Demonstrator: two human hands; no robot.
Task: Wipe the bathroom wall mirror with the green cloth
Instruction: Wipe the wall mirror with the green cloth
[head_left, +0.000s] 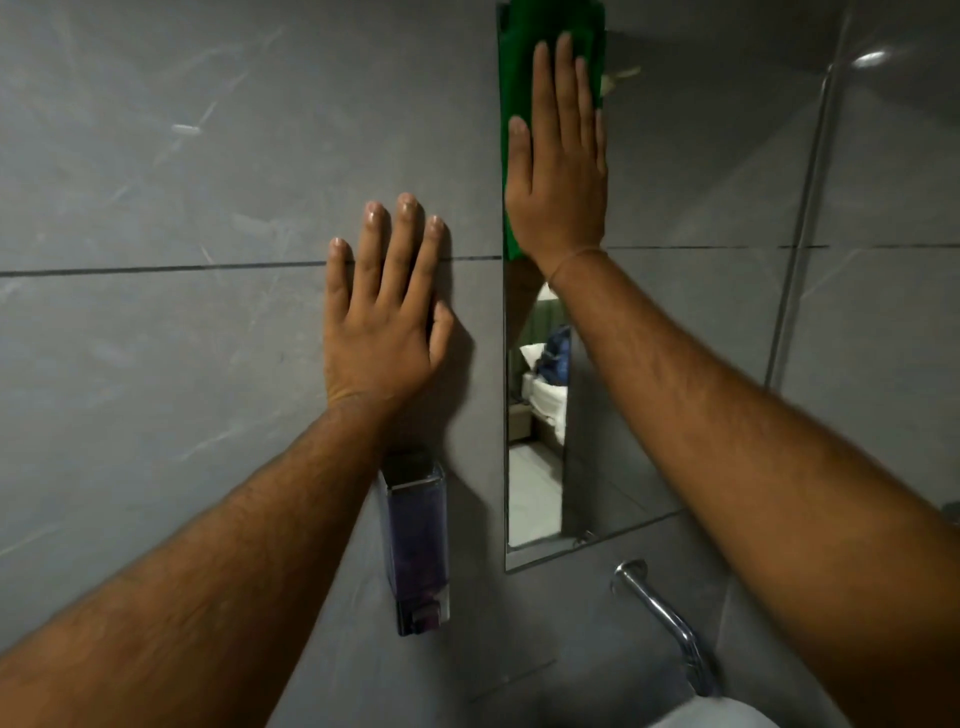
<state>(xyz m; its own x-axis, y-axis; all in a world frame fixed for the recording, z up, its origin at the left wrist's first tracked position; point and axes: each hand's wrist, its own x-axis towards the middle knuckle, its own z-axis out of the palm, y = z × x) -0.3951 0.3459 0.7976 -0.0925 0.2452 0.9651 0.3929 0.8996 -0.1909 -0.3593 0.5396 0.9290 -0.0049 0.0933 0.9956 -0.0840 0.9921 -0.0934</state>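
The wall mirror (535, 493) is a tall pane set in the grey tiled wall, and its lower part reflects a room with a bed. The green cloth (519, 78) lies flat against the upper part of the mirror. My right hand (561, 171) presses on the cloth with its palm flat and fingers pointing up, covering most of it. My left hand (382, 322) rests flat on the grey tile left of the mirror, fingers spread, holding nothing.
A clear soap dispenser (418, 545) with purple liquid is fixed to the wall below my left hand. A chrome tap (665, 618) juts out under the mirror above a white basin rim (717, 714). A chrome strip (800, 234) runs up the wall at right.
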